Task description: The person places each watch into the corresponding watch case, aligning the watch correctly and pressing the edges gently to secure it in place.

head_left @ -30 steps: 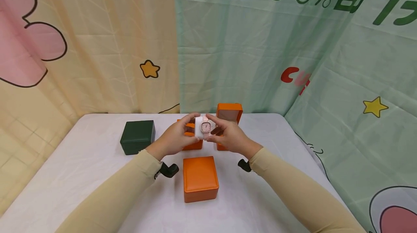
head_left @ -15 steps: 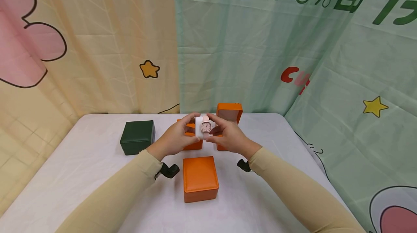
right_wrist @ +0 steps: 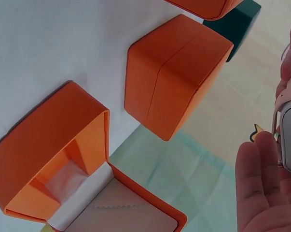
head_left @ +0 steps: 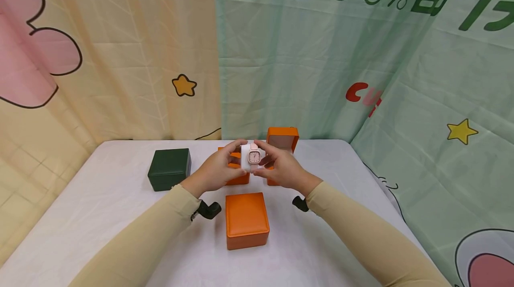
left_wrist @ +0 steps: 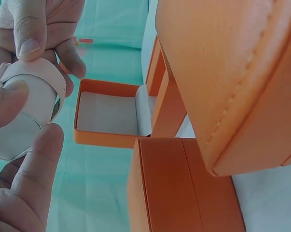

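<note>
A pink watch (head_left: 254,157) with a square case is strapped round a white watch cushion (head_left: 244,157), raised over the table with its dial toward the head camera. My left hand (head_left: 213,168) grips the cushion's left end between thumb and fingers. From the other side my right hand (head_left: 287,168) pinches the watch and cushion. The left wrist view shows a right thumb pressing the pink strap (left_wrist: 34,70). Beyond my right hand stands an orange watch box (right_wrist: 53,145) with its lid up and a pale lining; the hand covers part of it in the head view.
A closed orange box (head_left: 246,220) stands in front, between my forearms. Another closed orange box (right_wrist: 179,77) is partly hidden behind my left hand. To the left sits a dark green box (head_left: 170,168). A white cloth (head_left: 321,233) covers the table; printed curtains (head_left: 281,55) hang behind.
</note>
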Action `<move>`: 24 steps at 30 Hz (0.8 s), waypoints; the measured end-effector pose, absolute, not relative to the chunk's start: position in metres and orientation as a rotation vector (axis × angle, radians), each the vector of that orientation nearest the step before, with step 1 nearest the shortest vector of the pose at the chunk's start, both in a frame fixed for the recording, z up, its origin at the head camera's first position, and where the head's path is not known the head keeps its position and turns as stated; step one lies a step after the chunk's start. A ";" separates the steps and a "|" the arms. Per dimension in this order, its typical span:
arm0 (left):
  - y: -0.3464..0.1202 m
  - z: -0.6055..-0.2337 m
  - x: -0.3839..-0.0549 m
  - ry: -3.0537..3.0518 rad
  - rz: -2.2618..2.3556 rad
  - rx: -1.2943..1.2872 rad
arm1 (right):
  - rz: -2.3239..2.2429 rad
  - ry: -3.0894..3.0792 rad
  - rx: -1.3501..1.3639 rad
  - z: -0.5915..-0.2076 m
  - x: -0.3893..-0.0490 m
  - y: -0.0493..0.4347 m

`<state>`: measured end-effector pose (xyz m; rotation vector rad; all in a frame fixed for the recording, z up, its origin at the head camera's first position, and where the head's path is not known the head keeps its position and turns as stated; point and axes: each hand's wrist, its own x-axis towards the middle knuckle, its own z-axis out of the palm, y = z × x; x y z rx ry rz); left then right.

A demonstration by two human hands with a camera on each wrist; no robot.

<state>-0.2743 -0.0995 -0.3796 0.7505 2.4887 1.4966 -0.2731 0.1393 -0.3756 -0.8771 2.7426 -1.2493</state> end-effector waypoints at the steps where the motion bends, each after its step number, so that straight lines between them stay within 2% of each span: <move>1: -0.099 -0.380 -0.274 2.492 1.492 0.755 | -1.246 2.741 -0.876 -0.376 -0.273 0.139; 24: -0.098 -0.380 -0.274 2.474 1.496 0.766 | -1.215 2.753 -0.878 -0.376 -0.274 0.139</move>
